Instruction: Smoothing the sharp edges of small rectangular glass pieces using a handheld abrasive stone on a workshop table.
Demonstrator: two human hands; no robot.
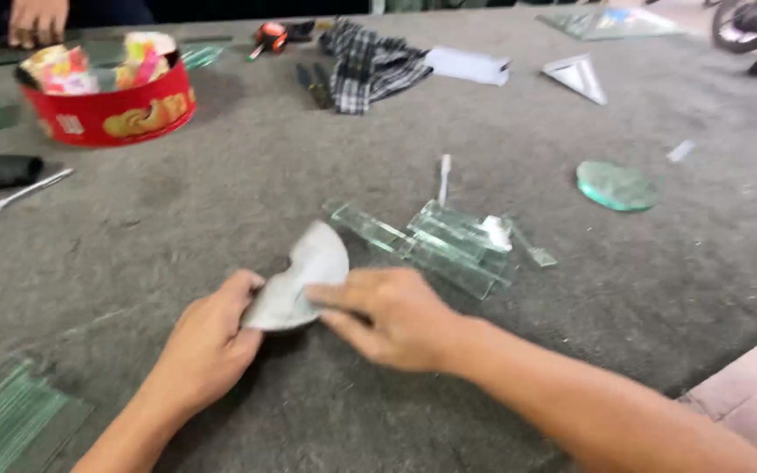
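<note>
We hold a curved, half-round glass piece [298,280] low on the grey felt table [177,228], offcut glass strips [449,241] just beyond it. Our left hand [208,346] pinches its lower edge; our right hand [392,315] presses loosely curled fingers on top, seemingly mid-trim. A finished-looking glass disc [616,186] lies well apart.

A curved, pale grey glass piece [301,278] lies tilted on the grey felt.
</note>
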